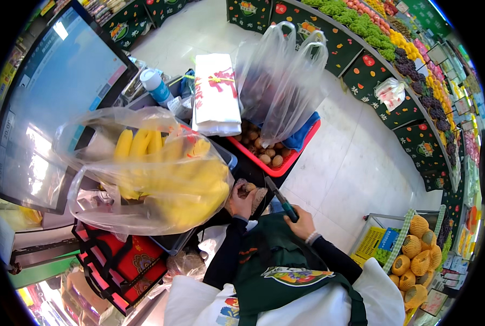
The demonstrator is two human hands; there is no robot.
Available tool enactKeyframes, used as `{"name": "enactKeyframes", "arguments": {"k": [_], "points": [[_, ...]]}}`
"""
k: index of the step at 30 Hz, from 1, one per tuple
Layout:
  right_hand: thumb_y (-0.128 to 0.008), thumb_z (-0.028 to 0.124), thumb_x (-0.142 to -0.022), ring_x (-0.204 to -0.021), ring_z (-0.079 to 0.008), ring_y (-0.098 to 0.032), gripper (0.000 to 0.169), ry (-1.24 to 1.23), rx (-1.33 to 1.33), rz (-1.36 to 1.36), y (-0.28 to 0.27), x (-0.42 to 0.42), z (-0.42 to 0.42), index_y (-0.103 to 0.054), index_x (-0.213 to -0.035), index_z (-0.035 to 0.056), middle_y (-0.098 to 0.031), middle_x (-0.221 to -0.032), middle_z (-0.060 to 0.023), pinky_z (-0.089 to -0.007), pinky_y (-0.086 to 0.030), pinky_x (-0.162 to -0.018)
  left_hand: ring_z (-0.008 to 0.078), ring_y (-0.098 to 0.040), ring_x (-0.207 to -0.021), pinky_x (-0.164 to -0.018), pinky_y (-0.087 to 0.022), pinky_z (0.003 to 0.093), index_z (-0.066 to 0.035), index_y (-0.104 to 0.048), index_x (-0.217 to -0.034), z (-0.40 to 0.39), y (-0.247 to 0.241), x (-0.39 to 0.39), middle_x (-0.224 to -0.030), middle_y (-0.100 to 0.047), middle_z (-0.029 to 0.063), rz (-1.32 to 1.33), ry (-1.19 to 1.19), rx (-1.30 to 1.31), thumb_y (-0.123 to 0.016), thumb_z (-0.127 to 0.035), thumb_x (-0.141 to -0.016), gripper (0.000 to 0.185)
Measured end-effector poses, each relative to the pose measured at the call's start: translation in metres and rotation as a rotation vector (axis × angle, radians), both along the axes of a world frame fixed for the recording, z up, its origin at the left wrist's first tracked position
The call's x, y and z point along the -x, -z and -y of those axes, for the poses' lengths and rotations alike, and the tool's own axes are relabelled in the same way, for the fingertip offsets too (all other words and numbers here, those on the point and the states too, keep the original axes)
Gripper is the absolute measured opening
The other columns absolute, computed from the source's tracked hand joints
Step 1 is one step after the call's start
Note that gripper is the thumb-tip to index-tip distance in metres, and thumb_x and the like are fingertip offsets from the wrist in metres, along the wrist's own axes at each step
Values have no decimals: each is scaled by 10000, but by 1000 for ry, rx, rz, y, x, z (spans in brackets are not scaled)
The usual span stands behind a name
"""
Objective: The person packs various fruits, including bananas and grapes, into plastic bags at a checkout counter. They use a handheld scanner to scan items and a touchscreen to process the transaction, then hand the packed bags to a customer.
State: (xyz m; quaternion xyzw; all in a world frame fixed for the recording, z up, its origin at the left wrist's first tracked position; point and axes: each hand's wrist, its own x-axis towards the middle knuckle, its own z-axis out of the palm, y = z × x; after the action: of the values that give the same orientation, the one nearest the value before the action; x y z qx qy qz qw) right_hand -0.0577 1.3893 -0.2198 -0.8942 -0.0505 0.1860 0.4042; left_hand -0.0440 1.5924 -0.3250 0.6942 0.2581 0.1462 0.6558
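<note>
My left hand [243, 200] grips a walnut [249, 187] at the counter's edge, over a rough brownish piece [260, 199] whose kind I cannot make out. In my right hand [301, 223] is a hand tool [281, 197] with a dark-and-teal handle and a long metal end. The metal end points up and left, apart from the walnut. Just beyond, a red plastic basket [282, 168] holds several walnuts [270, 153], partly covered by clear plastic bags [279, 89] and a blue cloth [301, 132].
Left of my hands, a large clear bag of bananas [185, 179] rests on a tray. Behind it are a monitor [59, 93], a spray can [155, 86] and a stack of folded printed bags [216, 93]. A red tote bag [132, 261] sits below. Netted fruit [413, 256] stands at right.
</note>
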Motion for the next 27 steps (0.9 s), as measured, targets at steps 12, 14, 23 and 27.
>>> {"name": "enactKeyframes", "arguments": {"k": [12, 14, 23, 27], "points": [[-746, 330, -637, -812, -303, -551, 558, -379, 362, 566, 6, -148, 24, -523, -1091, 94, -516, -870, -109, -398, -458, -692, 236, -563, -996, -908, -469, 306, 55, -504, -1092, 57, -271, -161, -1060, -557, 138, 290, 487, 1082, -491, -100, -911, 239], [-754, 414, -611, -902, -288, -542, 638, -361, 333, 575, 21, -160, 9, -513, -1096, 76, -519, -922, -108, -384, -455, -736, 240, -558, -1005, -906, -473, 306, 58, -508, -1084, 60, -295, -183, -1055, -561, 143, 323, 581, 1102, -472, -99, -917, 233], [-742, 387, -642, -922, -276, -540, 659, -397, 309, 433, 21, -178, -24, -505, -1142, 30, -557, -970, -133, -357, -445, -793, 294, -543, -1047, -917, -477, 322, 91, -461, -1118, 59, -362, -194, -1086, -524, 170, 129, 554, 1065, -431, -142, -934, 299], [-656, 137, -776, -986, -196, -552, 451, -241, -498, 154, -95, -207, 14, -496, -1186, 37, -600, -1007, -106, -287, -461, -806, 280, -559, -1033, -900, -496, 335, 82, -444, -1138, 47, -369, -177, -1095, -539, 183, 101, 549, 928, -413, -203, -949, 342]]}}
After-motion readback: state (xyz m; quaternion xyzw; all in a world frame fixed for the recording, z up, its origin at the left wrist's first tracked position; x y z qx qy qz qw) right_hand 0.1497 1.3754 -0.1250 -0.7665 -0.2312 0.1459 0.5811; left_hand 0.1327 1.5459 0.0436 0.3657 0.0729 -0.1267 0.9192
